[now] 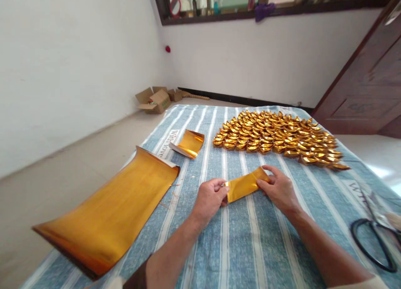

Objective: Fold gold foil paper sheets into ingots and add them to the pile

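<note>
A folded strip of gold foil paper (244,186) is held level above the striped cloth. My left hand (210,197) pinches its left end, and my right hand (278,188) grips the opposite end between thumb and fingers. Behind my right hand lie rows of folded gold paper ingots (272,134). A small stack of gold foil sheets (190,143), curled at the edges, rests farther back on the left. Nearer on that side is a large stack of gold foil sheets (115,205) with upturned ends.
A striped blue and white cloth (234,247) covers the table. Black-handled scissors (372,239) lie at the right edge. An open cardboard box (153,100) stands on the floor by the wall. At the right is a brown door (360,80).
</note>
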`<state>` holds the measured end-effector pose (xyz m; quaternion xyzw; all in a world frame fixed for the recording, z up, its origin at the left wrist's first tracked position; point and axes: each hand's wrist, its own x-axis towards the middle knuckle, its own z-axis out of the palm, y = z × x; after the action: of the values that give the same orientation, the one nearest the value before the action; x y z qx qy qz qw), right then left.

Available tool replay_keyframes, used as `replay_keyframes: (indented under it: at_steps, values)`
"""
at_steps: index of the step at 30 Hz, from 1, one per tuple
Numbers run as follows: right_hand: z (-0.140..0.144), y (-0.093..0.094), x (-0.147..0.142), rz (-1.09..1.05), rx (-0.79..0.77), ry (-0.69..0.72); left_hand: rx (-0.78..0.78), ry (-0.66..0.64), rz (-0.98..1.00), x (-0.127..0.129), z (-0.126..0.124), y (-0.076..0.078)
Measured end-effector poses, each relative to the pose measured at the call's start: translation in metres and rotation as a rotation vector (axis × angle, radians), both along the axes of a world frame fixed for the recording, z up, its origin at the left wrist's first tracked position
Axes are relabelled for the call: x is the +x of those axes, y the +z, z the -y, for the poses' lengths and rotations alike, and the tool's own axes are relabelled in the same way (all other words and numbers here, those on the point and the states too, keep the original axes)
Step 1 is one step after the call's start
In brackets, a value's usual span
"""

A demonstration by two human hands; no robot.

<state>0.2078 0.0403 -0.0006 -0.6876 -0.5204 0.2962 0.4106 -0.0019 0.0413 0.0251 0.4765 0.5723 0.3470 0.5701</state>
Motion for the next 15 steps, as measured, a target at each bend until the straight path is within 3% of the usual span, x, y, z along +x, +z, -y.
replay_keyframes:
  at_steps: [6,12,15]
  values:
    - [0.003,0.007,-0.001,0.456,-0.081,0.023,0.257,-0.134,-0.354,-0.002,0.001,-0.006]
    - [0.005,0.012,-0.005,0.675,-0.167,0.059,0.823,-0.156,-0.655,-0.002,0.006,-0.009]
    - [0.006,0.014,-0.007,0.729,-0.165,0.059,1.038,-0.311,-0.665,-0.003,0.007,-0.009]
